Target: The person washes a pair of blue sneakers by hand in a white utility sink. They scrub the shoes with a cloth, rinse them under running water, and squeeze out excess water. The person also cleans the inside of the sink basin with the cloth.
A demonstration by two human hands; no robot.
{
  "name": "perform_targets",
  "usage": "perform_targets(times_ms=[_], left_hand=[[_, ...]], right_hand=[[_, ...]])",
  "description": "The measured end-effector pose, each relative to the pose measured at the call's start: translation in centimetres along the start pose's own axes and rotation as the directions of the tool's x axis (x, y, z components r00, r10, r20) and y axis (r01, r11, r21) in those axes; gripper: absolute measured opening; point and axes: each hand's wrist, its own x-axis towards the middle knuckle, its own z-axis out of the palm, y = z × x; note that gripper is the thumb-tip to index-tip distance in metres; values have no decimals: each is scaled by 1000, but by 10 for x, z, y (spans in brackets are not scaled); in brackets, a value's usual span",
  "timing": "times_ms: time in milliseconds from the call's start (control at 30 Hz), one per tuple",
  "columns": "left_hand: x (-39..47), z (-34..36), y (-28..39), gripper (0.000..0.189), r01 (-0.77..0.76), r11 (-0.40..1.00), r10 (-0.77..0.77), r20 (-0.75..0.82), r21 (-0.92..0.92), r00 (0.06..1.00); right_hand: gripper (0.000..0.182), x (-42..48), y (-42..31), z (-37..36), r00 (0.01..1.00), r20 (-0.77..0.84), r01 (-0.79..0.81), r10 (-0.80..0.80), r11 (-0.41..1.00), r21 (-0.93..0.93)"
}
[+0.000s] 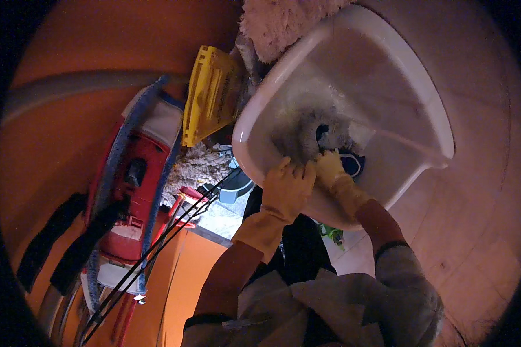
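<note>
Both my hands wear pale yellow rubber gloves and reach over the near rim of a white basin (246, 117). A wet, shaggy grey textile (314, 126), which looks like a mop pad, lies inside with dark blue parts. My right hand (331, 169) is closed at its near side. Beside those fingers shows a dark blue piece (351, 164) with a pale curved band. My left hand (288, 186) lies across the near rim, fingertips bent down inside at the textile's edge. Whether they pinch it is hidden.
A yellow plastic wet-floor sign (210, 95) stands left of the basin. A red mop holder (132, 186) with blue-edged fabric hangs by the orange wall (113, 34). Shaggy pads, one pink (282, 26) and one grey (199, 167), are near. Thin black cords (156, 251) cross the left side.
</note>
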Motion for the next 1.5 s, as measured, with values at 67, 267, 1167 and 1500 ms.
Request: perform_targets(times_ms=[67, 267, 1167, 1500], left_hand=[[6, -3, -1, 34, -30, 1000, 31, 7, -6, 1000], [-2, -2, -6, 29, -2, 1000, 3, 51, -16, 999], [-3, 3, -8, 34, -64, 998, 65, -50, 16, 997], [-6, 4, -2, 36, -31, 999, 31, -37, -15, 999]], right_hand=[[23, 34, 0, -10, 992, 120, -31, 29, 999, 17], [40, 120, -29, -64, 966, 197, -221, 166, 926, 305], [37, 196, 13, -72, 893, -44, -404, 449, 840, 362], [82, 50, 27, -4, 706, -331, -64, 627, 522, 851]])
